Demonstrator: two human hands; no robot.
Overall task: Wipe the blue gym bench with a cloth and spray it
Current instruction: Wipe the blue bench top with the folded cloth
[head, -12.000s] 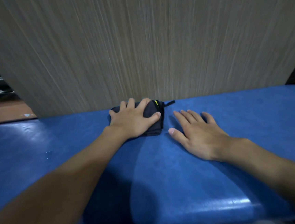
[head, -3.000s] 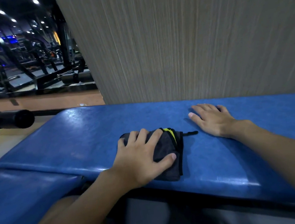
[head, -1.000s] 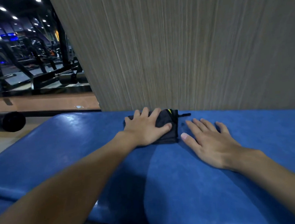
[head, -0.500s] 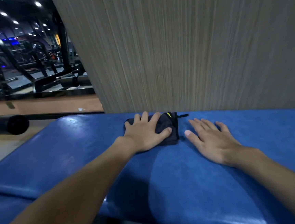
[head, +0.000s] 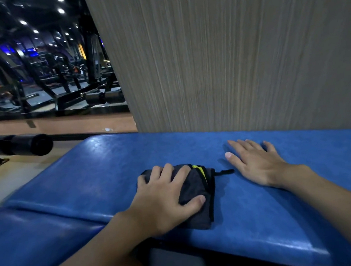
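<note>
A person's left hand is pressing a folded dark cloth onto the blue bench near its front edge, fingers spread flat over it. The right hand is resting just beside, palm down, its grip spread and holding nothing.

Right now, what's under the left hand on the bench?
A folded dark cloth with a yellow stripe lies flat under the left hand, on the blue bench. The palm covers the cloth's left part. The right hand rests on bare pad.
</note>
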